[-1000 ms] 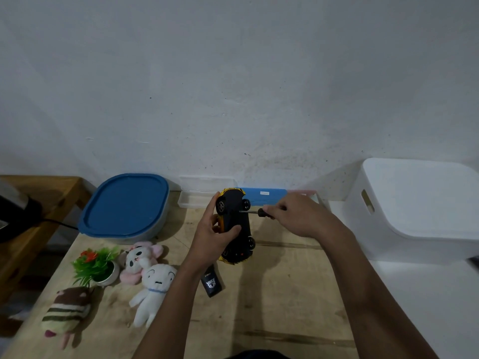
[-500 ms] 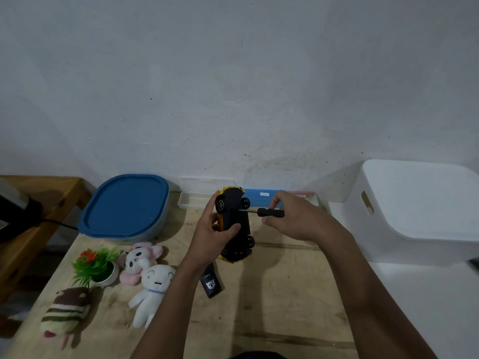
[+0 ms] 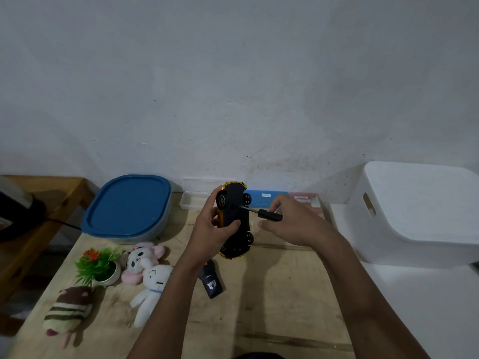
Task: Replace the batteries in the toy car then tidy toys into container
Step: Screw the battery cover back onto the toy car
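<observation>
Head view: held the toy car [image 3: 234, 220] underside-up above the wooden table [image 3: 272, 294], left hand [image 3: 211, 230] wrapped around its body. Pinched a small screwdriver [image 3: 261, 213] in the right hand [image 3: 290, 221], tip set against the chassis. Probably unscrewing the battery cover; next, needed steady turning, tip kept seated. Left the plush toys [image 3: 147, 268] on the table, white container [image 3: 420, 213] well apart.

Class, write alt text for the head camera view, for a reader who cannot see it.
A left hand holds a black and yellow toy car underside up while the right hand presses a black-handled screwdriver to its base. On the wooden table lie three plush toys, a small potted plant, a black remote and a blue-lidded container.
</observation>
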Available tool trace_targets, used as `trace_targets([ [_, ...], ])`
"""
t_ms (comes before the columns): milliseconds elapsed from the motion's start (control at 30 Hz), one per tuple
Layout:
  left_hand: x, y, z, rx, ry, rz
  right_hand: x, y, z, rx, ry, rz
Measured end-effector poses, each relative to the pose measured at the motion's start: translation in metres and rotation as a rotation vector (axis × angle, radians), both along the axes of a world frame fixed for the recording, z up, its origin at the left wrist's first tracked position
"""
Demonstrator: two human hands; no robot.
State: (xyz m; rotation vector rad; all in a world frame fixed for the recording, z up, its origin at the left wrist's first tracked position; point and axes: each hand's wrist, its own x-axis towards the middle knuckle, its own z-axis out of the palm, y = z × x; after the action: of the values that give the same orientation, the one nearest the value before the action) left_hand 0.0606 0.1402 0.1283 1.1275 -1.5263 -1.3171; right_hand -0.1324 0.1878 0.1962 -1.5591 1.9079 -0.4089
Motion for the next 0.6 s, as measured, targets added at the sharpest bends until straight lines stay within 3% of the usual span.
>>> trace_targets([
  [133, 0.0023, -0.0021, 0.0027, -0.025, 0.016, 0.011, -0.0003, -0.0048, 0.0016, -0.095, -0.018, -0.056],
  [600, 0.0047, -0.0015, 0.0016, -0.014, 0.014, 0.009, 0.003, -0.0058, 0.0003, -0.099, 0.009, -0.048],
])
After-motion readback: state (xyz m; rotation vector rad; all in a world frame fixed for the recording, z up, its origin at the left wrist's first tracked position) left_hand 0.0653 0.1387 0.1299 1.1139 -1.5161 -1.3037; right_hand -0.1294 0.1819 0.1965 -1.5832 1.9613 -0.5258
